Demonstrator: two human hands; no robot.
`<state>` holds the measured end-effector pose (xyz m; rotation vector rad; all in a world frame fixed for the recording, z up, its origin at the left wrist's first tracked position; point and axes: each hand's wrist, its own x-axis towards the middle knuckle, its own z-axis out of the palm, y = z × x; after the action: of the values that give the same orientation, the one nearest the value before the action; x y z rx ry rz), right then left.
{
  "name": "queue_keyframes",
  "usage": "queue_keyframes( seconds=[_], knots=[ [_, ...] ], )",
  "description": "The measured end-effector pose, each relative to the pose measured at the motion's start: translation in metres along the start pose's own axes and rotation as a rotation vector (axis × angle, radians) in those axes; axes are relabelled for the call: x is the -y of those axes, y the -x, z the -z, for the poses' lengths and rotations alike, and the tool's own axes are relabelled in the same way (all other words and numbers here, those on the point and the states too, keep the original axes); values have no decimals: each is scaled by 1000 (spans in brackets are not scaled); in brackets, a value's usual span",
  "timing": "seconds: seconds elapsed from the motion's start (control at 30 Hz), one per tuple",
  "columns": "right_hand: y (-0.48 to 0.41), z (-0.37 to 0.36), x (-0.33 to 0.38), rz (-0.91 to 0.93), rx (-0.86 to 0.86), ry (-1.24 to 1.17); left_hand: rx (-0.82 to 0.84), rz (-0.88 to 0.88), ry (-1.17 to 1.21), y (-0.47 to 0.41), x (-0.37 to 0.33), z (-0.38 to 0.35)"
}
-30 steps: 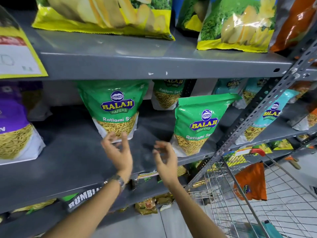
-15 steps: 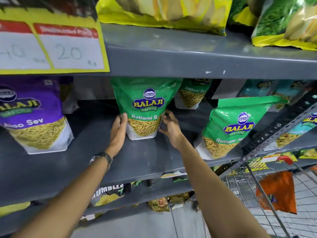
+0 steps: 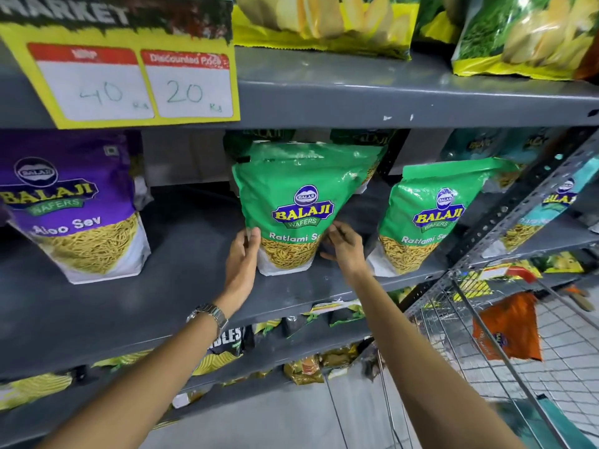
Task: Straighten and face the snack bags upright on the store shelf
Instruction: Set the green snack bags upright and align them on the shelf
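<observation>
Now both hands clasp the green bag (image 3: pixel 301 205), where a second ago they hung apart below it: left hand (image 3: pixel 241 257) against its left edge, right hand (image 3: pixel 343 247) gripping its right. The bag stands between them, facing out; straightening is under way.

We could not read the full name on the middle green bag (image 3: pixel 299 202): our right hand (image 3: pixel 344 251) covered its end at three o'clock. The purple bag (image 3: pixel 69 205) was cut off at nine o'clock. Bags (image 3: pixel 366 139) behind sat too shadowed to read, and the trolley (image 3: pixel 460 322) ran off at four o'clock.
</observation>
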<state>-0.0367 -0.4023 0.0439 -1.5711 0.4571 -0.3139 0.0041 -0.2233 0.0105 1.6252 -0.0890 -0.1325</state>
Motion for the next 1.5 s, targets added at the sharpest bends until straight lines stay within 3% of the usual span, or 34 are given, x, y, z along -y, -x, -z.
queue_keyframes(
  seconds=[0.4, 1.1, 1.2, 1.3, 1.33, 1.4, 1.5],
  knots=[
    [47, 13, -5, 6, -75, 16, 89, 0, -74, 45, -3, 3],
    [50, 7, -16, -15, -214, 30, 184, 41, -9, 43, 7, 10],
    [60, -3, -17, 94, -415, -93, 141, 28, 16, 46, 2, 16],
    [81, -28, -2, 399, -662, -72, -49, -57, 164, 52, -5, 35],
    [90, -41, 1, 508, -624, -55, -117, -97, 207, 54, -5, 44],
    [110, -72, 1, 699, -391, -36, -252, -168, 252, 54, -3, 70],
    [123, -126, -2, 645, -32, -56, -508, -280, 243, 52, 2, 116]
  ],
)
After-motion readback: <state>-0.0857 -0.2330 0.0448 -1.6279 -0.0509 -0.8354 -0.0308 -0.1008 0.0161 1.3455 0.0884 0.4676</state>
